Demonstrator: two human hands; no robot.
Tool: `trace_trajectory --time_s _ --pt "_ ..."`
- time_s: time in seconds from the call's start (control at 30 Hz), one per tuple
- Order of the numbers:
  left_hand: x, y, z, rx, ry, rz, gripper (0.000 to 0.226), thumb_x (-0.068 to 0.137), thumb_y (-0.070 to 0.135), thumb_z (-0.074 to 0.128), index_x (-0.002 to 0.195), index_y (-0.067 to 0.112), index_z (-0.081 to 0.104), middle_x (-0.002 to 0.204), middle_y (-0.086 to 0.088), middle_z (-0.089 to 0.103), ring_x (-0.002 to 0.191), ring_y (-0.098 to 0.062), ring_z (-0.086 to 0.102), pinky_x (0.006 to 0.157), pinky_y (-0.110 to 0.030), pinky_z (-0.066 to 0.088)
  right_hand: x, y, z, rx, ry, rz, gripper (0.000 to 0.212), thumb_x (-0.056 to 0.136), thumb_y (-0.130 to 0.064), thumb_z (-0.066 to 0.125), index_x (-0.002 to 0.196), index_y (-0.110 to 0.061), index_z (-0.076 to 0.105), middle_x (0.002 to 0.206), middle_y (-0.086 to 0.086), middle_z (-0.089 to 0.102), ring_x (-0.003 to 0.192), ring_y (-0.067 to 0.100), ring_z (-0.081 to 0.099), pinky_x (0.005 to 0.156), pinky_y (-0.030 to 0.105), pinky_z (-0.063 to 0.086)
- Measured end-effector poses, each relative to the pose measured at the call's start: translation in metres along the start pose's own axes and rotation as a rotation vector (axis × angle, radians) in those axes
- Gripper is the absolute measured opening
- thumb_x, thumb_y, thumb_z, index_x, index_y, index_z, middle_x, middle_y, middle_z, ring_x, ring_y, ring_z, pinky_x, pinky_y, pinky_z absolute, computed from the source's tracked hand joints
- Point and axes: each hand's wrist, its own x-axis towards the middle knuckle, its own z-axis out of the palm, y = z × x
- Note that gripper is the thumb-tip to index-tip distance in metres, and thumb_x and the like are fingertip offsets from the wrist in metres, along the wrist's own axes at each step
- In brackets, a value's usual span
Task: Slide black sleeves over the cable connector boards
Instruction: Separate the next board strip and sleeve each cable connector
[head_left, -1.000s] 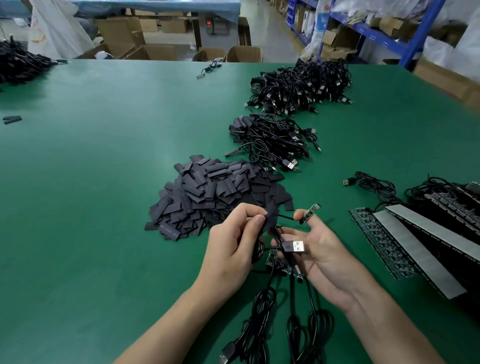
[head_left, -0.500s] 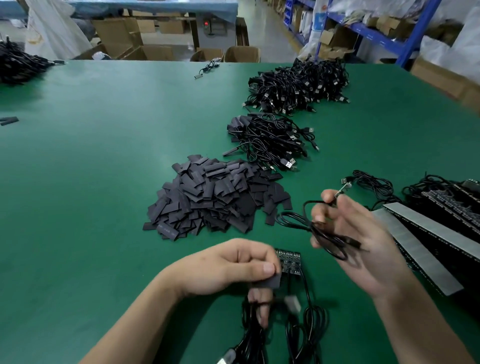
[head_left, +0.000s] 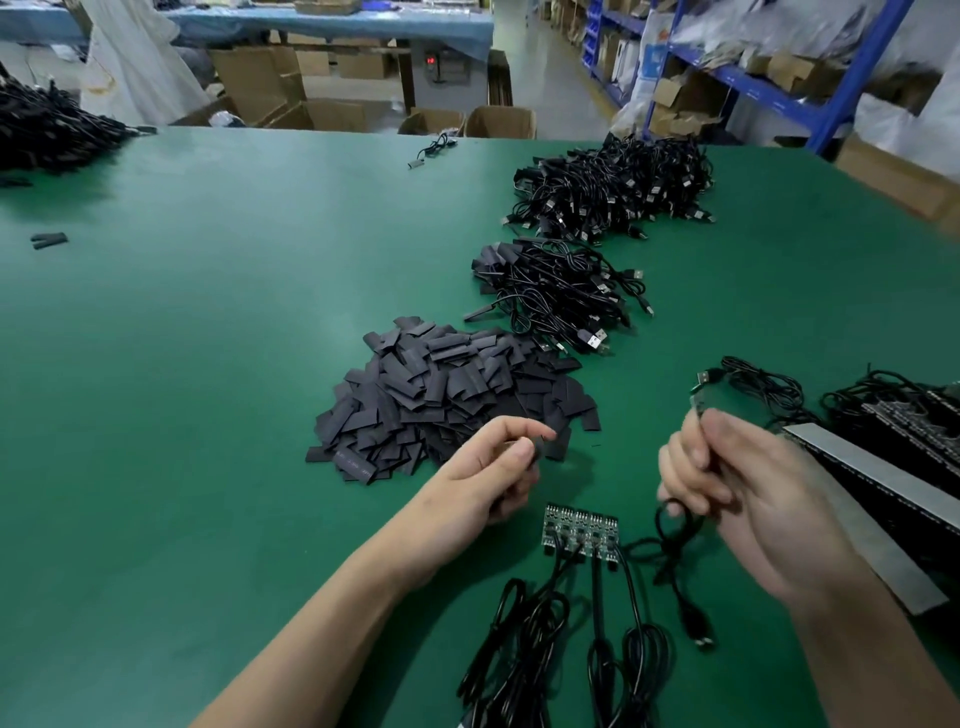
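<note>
View from above a green worktop (head_left: 208, 364), looking down at a person's two bare hands near its front edge.

The left hand (head_left: 496, 467) is curled. Its thumb and forefinger pinch one black sleeve (head_left: 540, 448), held just above the worktop at the near edge of a big heap of loose black sleeves (head_left: 447, 395).

The right hand (head_left: 727, 483) is closed around a thin black cable (head_left: 691, 621). One end sticks up above the fingers, too blurred to identify. The rest loops below the hand and lies on the worktop, ending in a plug.

Between the hands and a little nearer the front edge, a row of small connector boards (head_left: 579, 530) lies flat and bare. Their coiled black cables (head_left: 545, 649) trail toward the front edge.

Behind the heap, toward the far right corner, sit two tangled bundles of black cables, one near (head_left: 556, 296) and one farther (head_left: 613, 187). At the right edge lie long panels of circuit boards with grey strips (head_left: 857, 483) and a loose cable (head_left: 753, 384) just behind them.

At the far left corner is another dark pile (head_left: 47, 130), with two stray sleeves (head_left: 49, 240) near the left edge. One small cable (head_left: 434, 150) lies by the far edge.

Beyond the worktop stand cardboard boxes (head_left: 501, 122) and blue shelving (head_left: 852, 67).
</note>
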Motion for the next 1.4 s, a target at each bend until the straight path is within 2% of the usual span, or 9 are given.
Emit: trace_trajectory --time_s 0.1,0.2,0.3,0.47,0.6,0.7,0.93,1.1,1.4 --pt "-0.002 0.001 0.001 0.133 0.016 0.003 0.024 0.099 0.034 0.055 0.123 0.032 0.055 0.084 0.004 0.04 0.071 -0.013 0.036 0.066 -0.025 0.034 0.0 0.001 0.005 -0.295 0.053 0.014 0.044 0.1 -0.056 0.054 0.069 -0.027 0.063 0.057 -0.001 0.03 0.054 0.013 0.033 0.059 0.028 0.039" --pt "-0.003 0.0 0.004 0.202 0.039 0.05 0.016 0.101 0.034 0.053 0.115 0.027 0.049 0.079 0.017 0.047 0.07 -0.01 0.039 0.068 -0.024 0.035 -0.002 0.005 0.009 -0.632 -0.008 0.048 0.046 0.1 -0.062 0.043 0.08 -0.031 0.07 0.059 -0.002 0.034 0.056 0.015 0.036 0.06 0.033 0.035" --pt "-0.004 0.0 0.004 0.386 0.075 0.088 0.007 0.105 0.033 0.055 0.108 0.032 0.049 0.089 0.025 0.061 0.075 0.003 0.05 0.072 -0.017 0.038 -0.004 0.012 0.019 -0.816 -0.101 0.075 0.044 0.097 -0.07 0.043 0.088 -0.035 0.068 0.059 -0.008 0.037 0.056 0.008 0.037 0.056 0.021 0.029" --pt "-0.004 0.001 0.007 0.617 0.096 0.228 0.01 0.102 0.03 0.062 0.107 0.031 0.054 0.093 0.018 0.066 0.071 0.004 0.053 0.067 -0.012 0.037 -0.002 0.022 0.024 -0.746 -0.106 0.082 0.032 0.102 -0.053 0.05 0.089 -0.025 0.058 0.06 -0.017 0.045 0.056 0.002 0.037 0.059 0.016 0.035" --pt "-0.001 0.001 0.004 0.668 0.166 0.3 0.013 0.095 0.03 0.071 0.108 0.031 0.067 0.099 0.023 0.067 0.086 -0.003 0.063 0.071 -0.014 0.045 -0.001 0.027 0.023 -0.653 -0.082 0.071 0.04 0.092 -0.063 0.049 0.091 -0.024 0.059 0.06 -0.011 0.037 0.059 0.015 0.032 0.06 0.034 0.031" --pt "-0.001 0.001 0.001 0.665 0.241 0.342 0.016 0.091 0.028 0.076 0.107 0.03 0.073 0.096 0.029 0.067 0.083 -0.003 0.064 0.07 -0.013 0.046 0.0 0.03 0.02 -0.634 -0.052 0.063 0.04 0.092 -0.064 0.049 0.094 -0.025 0.06 0.06 -0.01 0.035 0.057 0.017 0.03 0.059 0.039 0.029" --pt "-0.001 -0.001 0.0 0.579 0.234 0.353 0.018 0.086 0.03 0.078 0.104 0.033 0.077 0.094 0.023 0.075 0.085 -0.002 0.072 0.078 -0.015 0.053 0.0 0.033 0.022 -0.595 -0.052 0.084 0.038 0.091 -0.065 0.048 0.093 -0.028 0.059 0.058 -0.012 0.035 0.055 0.014 0.029 0.056 0.038 0.028" --pt "-0.001 -0.002 -0.002 0.586 0.262 0.364 0.019 0.086 0.031 0.078 0.104 0.027 0.079 0.097 0.021 0.076 0.087 -0.005 0.073 0.078 -0.026 0.057 0.001 0.031 0.023 -0.526 -0.043 0.094 0.034 0.09 -0.063 0.05 0.088 -0.031 0.059 0.056 -0.014 0.034 0.054 0.01 0.03 0.053 0.026 0.031" --pt "-0.001 -0.003 -0.002 0.651 0.253 0.389 0.02 0.086 0.034 0.078 0.103 0.024 0.079 0.099 0.023 0.075 0.09 0.002 0.071 0.078 -0.019 0.055 0.0 0.033 0.026 -0.553 -0.062 0.094 0.035 0.088 -0.063 0.051 0.088 -0.029 0.059 0.054 -0.013 0.035 0.052 0.011 0.028 0.05 0.025 0.026"
